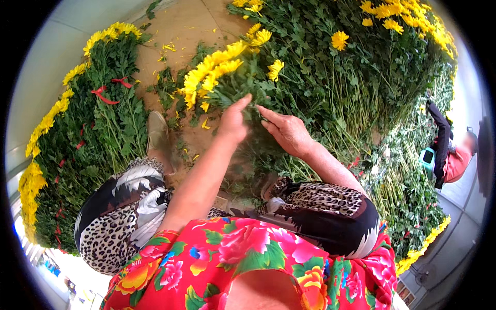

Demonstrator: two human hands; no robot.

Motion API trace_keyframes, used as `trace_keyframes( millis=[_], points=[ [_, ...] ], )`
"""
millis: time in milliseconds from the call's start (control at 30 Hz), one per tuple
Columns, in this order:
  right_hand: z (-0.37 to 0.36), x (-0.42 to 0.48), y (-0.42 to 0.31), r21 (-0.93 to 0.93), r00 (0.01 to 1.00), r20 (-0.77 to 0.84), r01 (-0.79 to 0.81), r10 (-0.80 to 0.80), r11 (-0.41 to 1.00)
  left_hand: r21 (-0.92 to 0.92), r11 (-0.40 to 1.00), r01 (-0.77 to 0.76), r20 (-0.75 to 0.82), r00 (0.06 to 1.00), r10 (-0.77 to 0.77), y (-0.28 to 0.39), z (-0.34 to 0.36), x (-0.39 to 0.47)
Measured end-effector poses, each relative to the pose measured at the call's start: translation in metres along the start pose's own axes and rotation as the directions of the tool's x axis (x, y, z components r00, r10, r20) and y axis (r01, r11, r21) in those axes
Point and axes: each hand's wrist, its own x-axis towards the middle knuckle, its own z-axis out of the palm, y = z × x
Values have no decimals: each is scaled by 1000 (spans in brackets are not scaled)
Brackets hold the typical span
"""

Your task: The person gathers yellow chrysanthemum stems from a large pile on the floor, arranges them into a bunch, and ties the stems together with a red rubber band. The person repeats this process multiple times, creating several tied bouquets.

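Observation:
Between my knees I have a bunch of yellow chrysanthemums [211, 71], its blooms pointing away from me and to the left. My left hand [235, 122] is closed around the leafy stems just below the flower heads. On the other side of the stems is my right hand [287, 131], its index finger stretched towards them and its other fingers curled. Blurred leaves hide whether the right fingers grip a stem. A single yellow bloom [275, 70] shows just beyond the right hand, by the large pile of cut chrysanthemums [333, 77].
On the left lie bunches of chrysanthemums [112, 104] with red ties [105, 95]. Loose petals and leaves litter the brown floor covering [182, 23]. More stems [399, 166] are heaped at the right. Beyond them, a person [457, 159] sits by a teal stool [427, 161].

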Motion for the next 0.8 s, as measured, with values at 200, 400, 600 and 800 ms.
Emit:
trace_keyframes(
  millis=[200, 400, 600, 800],
  points=[
    [-15, 14, 147, -357, 779, -627, -309, 19, 882, -8, 999, 31, -66, 997, -31, 12, 9, -3],
    [-56, -18, 201, -97, 855, -209, -502, 475, 860, -55, 998, 15, 61, 998, -12, 8, -3, 5],
    [-98, -29, 138, 334, 849, -397, -220, 349, 916, -76, 997, 1, 52, 999, 3, 12, 2, 6],
    [-87, -26, 66, 562, 847, -451, 24, 282, 827, 81, 996, -40, 105, 994, 32, 16, 15, -2]
  ],
)
